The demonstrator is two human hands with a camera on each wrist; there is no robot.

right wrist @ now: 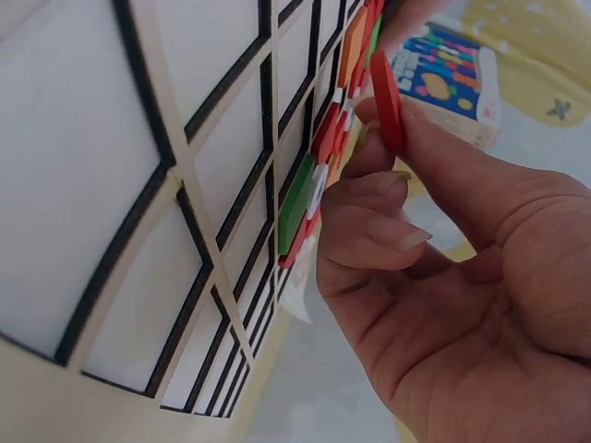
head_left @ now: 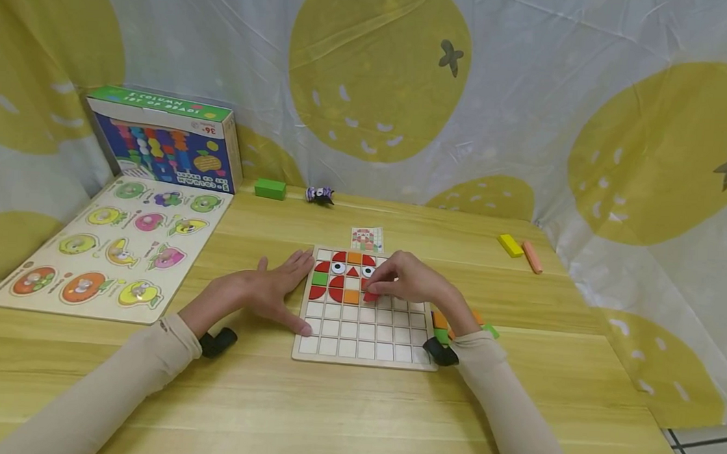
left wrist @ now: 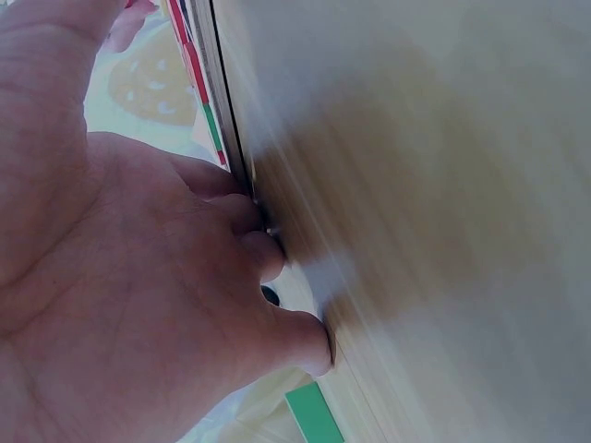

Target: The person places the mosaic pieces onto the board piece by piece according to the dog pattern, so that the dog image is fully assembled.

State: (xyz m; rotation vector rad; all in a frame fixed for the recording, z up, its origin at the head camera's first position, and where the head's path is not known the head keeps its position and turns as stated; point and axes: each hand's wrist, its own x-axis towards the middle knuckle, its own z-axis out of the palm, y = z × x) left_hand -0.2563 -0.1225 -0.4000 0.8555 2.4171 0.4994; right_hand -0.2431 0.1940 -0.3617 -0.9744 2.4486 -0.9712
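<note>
A wooden grid board (head_left: pixel 367 332) lies mid-table, its upper rows partly filled with red, orange, green and eye-patterned tiles. My right hand (head_left: pixel 410 277) is over the board and pinches a red tile (right wrist: pixel 388 101) between thumb and fingers. In the right wrist view this tile is held on edge, apart from the grid. My left hand (head_left: pixel 268 287) lies with spread fingers along the board's left edge, thumb at its lower left corner. The left wrist view shows the palm and fingertips down on the tabletop by the board's side. Behind the board is a small pattern card (head_left: pixel 367 238).
Loose orange and green tiles (head_left: pixel 441 335) lie right of the board, partly hidden by my right wrist. A fruit puzzle board (head_left: pixel 112 255) and a bead-set box (head_left: pixel 167 141) occupy the left. Farther back are a green block (head_left: pixel 269 189), a small figurine (head_left: pixel 320 196) and a yellow block (head_left: pixel 510 246).
</note>
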